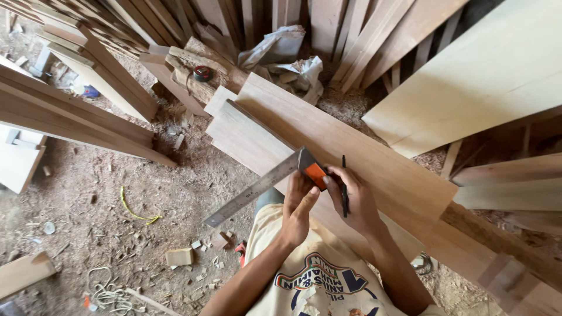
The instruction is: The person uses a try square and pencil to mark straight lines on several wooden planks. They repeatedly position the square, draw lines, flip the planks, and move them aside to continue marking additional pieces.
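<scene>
A long wooden plank [328,140] runs diagonally from the upper left to the lower right. A metal try square [257,187] with an orange-and-grey stock lies across its near edge, the steel blade sticking out to the left over the floor. My left hand [298,208] holds the square's stock against the plank. My right hand [354,199] rests on the plank just right of the stock and grips a dark pencil [344,184] upright along its fingers.
A wide pale board [486,76] leans at the upper right. Stacked timber [82,111] lies at left and stands along the back. A tape measure [202,73] sits on a log. Sawdust, offcuts [179,256], yellow cord [136,212] and white rope [108,292] litter the floor.
</scene>
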